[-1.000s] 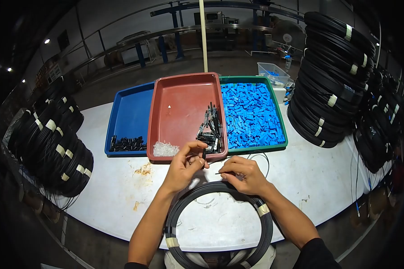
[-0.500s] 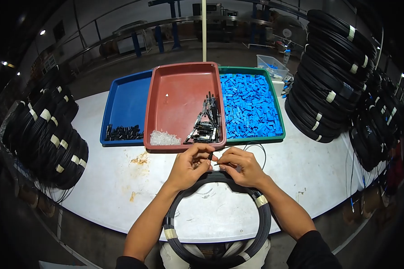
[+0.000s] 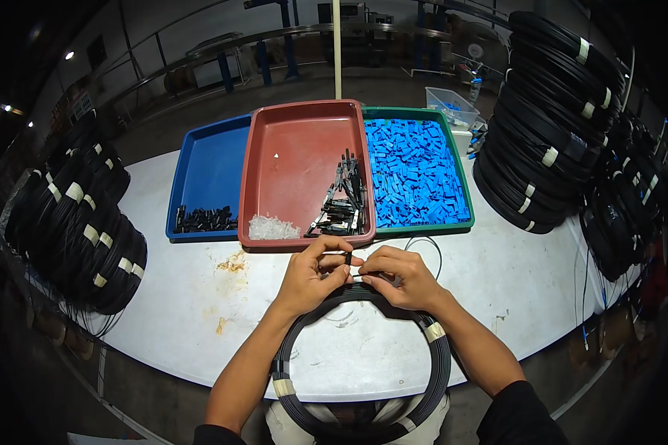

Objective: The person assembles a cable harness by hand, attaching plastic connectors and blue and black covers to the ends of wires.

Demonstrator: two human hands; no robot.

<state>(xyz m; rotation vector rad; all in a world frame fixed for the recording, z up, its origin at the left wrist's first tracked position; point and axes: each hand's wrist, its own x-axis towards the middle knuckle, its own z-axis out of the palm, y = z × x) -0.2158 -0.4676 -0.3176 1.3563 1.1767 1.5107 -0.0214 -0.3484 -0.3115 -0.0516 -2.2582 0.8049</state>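
My left hand is closed, pinching a small black part between thumb and fingers. Facing it, my right hand is also closed, its fingertips gripping the thin end of a black cable. A loop of this cable curves out behind the right hand. Both hands' fingertips almost meet just above the top of a black cable coil, bound with pale tape. The coil leans from the table's front edge down to the person's lap. The exact shape of the part is mostly hidden by fingers.
Ahead stand a blue tray with small black pieces, a red tray with clear bits and black connector parts, and a green tray full of blue pieces. Tall stacks of cable coils rise at right and left.
The fingertips of my right hand have shifted slightly, and a light bit now shows between the two hands. The view has shifted a little; otherwise both hands keep their places.
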